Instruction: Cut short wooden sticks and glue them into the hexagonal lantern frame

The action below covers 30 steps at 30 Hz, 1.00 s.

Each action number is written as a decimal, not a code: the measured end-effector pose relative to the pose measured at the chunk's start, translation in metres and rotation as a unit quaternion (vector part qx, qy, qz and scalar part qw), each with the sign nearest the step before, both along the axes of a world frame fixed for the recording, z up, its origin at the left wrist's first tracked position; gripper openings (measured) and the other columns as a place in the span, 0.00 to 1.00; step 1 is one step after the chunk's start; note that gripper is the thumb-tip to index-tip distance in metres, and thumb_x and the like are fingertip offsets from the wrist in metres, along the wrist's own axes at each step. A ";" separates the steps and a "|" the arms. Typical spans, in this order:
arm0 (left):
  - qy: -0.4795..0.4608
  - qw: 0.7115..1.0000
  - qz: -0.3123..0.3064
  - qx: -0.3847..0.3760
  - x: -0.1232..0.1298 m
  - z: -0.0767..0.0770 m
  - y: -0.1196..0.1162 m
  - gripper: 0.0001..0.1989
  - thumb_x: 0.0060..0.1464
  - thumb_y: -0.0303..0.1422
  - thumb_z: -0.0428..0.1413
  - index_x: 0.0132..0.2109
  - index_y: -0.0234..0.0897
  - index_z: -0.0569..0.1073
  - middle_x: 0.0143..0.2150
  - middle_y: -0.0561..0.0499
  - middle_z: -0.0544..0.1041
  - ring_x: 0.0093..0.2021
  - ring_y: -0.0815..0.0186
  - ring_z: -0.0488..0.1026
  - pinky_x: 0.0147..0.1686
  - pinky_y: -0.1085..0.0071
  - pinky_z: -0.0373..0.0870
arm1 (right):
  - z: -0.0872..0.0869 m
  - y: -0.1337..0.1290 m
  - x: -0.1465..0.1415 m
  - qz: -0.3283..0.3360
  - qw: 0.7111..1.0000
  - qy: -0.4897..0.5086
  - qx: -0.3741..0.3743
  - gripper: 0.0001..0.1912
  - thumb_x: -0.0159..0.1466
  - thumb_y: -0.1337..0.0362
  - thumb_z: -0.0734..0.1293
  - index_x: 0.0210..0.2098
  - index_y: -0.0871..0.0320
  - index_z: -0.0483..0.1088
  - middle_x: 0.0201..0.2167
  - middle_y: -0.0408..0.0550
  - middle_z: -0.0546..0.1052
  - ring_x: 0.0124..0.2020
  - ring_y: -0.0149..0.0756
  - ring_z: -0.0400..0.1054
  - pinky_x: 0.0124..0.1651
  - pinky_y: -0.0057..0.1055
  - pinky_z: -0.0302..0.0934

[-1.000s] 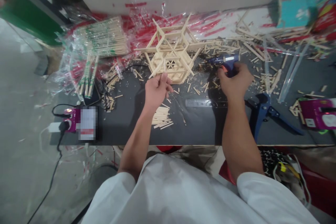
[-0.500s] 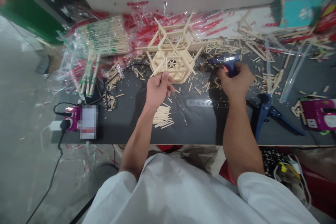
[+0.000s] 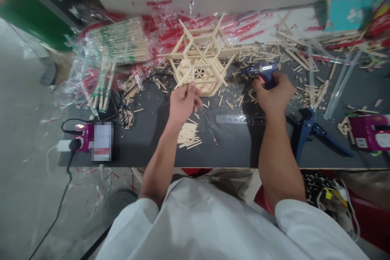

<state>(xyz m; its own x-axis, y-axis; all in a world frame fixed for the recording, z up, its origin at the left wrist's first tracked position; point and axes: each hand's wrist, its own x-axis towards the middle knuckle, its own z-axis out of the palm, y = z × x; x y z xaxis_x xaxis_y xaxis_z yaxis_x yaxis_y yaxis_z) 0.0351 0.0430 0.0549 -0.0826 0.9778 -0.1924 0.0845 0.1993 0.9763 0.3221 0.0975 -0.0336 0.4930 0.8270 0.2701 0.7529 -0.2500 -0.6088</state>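
A hexagonal frame built of wooden sticks (image 3: 210, 74) stands at the middle of the table, with sticks jutting out from its corners. At its front edge is my left hand (image 3: 185, 98), thumb and forefinger pressed together. What they pinch, if anything, is too small to make out. My right hand (image 3: 276, 91) is wrapped round a blue glue gun (image 3: 265, 70), whose nozzle points left toward the frame. Just below my left hand lies a pile of short wooden sticks (image 3: 189, 135). A clear ruler (image 3: 233, 119) lies between my forearms.
Bundled sticks in plastic (image 3: 122, 42) lie at the back left. A blue cutter (image 3: 307, 130) rests right of my right forearm, below clear glue sticks (image 3: 343, 83). A phone (image 3: 102, 142) and purple power strip (image 3: 81, 136) sit at the left edge. Stick scraps litter the table.
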 end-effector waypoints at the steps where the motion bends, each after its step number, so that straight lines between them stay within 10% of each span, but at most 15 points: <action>1: 0.002 1.000 0.004 -0.002 0.001 -0.001 0.000 0.30 0.74 0.56 0.55 0.31 0.37 0.74 0.20 0.52 0.74 0.15 0.75 0.66 0.17 0.75 0.62 | -0.001 0.000 0.000 0.001 1.000 -0.002 0.003 0.19 0.55 0.61 0.76 0.46 0.58 0.75 0.44 0.58 0.84 0.44 0.51 0.79 0.56 0.50 0.72; 8: 0.045 0.999 0.023 -0.021 -0.014 -0.001 -0.023 0.38 0.72 0.65 0.48 0.37 0.35 0.80 0.23 0.47 0.79 0.16 0.70 0.70 0.16 0.73 0.60 | 0.001 -0.001 0.001 0.006 1.000 0.009 0.005 0.22 0.57 0.62 0.77 0.49 0.63 0.77 0.43 0.60 0.85 0.44 0.50 0.80 0.55 0.47 0.71; 14: 0.224 0.973 0.007 0.060 -0.067 0.030 -0.050 0.25 0.72 0.55 0.56 0.39 0.38 0.82 0.24 0.51 0.80 0.18 0.70 0.69 0.21 0.73 0.63 | 0.005 -0.003 -0.003 0.007 1.000 0.011 0.001 0.21 0.57 0.63 0.77 0.49 0.62 0.77 0.45 0.59 0.85 0.45 0.50 0.80 0.55 0.45 0.71; 19: 0.407 0.905 -0.031 0.123 -0.091 0.065 -0.025 0.16 0.71 0.45 0.59 0.53 0.38 0.81 0.42 0.47 0.86 0.29 0.65 0.77 0.37 0.68 0.74 | 0.003 -0.002 -0.004 0.006 1.000 0.017 0.009 0.23 0.57 0.63 0.77 0.51 0.64 0.78 0.46 0.61 0.85 0.47 0.51 0.80 0.57 0.46 0.70; 23: 0.507 0.832 -0.140 0.176 -0.072 0.076 0.004 0.31 0.66 0.43 0.66 0.70 0.35 0.70 0.70 0.34 0.73 0.61 0.46 0.79 0.59 0.56 0.76 | 0.000 -0.002 -0.004 0.020 1.000 0.016 0.007 0.23 0.58 0.60 0.75 0.51 0.64 0.78 0.47 0.63 0.85 0.47 0.51 0.79 0.57 0.47 0.70; 30: 0.509 0.817 -0.226 0.150 -0.048 0.077 0.025 0.35 0.62 0.37 0.68 0.72 0.46 0.67 0.76 0.42 0.68 0.69 0.43 0.73 0.65 0.50 0.74 | -0.005 -0.002 0.001 0.045 0.999 -0.013 -0.004 0.23 0.62 0.56 0.73 0.53 0.61 0.76 0.48 0.64 0.83 0.49 0.54 0.78 0.58 0.52 0.70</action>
<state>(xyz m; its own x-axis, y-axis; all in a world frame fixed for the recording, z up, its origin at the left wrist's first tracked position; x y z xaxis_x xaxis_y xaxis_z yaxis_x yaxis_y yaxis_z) -0.0129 0.0683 0.1317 0.3316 0.9434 0.0058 0.8817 -0.3121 0.3537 0.3227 0.0956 -0.0382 0.4095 0.8696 0.2759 0.7885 -0.1853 -0.5864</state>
